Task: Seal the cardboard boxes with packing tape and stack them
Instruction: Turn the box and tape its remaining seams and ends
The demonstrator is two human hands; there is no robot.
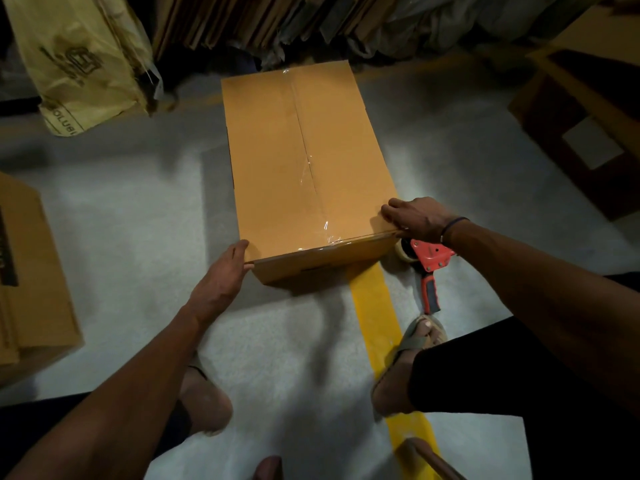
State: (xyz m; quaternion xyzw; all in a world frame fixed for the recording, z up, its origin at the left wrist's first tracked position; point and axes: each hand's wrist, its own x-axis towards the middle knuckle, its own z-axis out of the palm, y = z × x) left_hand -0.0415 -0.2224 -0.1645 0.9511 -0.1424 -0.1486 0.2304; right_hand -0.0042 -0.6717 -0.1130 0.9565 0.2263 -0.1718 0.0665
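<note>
A closed brown cardboard box (298, 161) lies on the grey floor in front of me, with clear packing tape running along its top centre seam and over the near edge. My left hand (221, 278) holds the box's near left corner, fingers curled against the side. My right hand (412, 220) grips the near right corner, fingers curled over the top edge. A red tape dispenser (431, 268) with a roll of tape lies on the floor just right of the box, partly hidden under my right wrist.
Another cardboard box (27, 289) stands at the left edge, and an open box (585, 109) sits at the far right. Flattened cartons (270, 22) and a yellow printed bag (79, 60) lean along the back. A yellow floor line (377, 327) runs between my sandalled feet.
</note>
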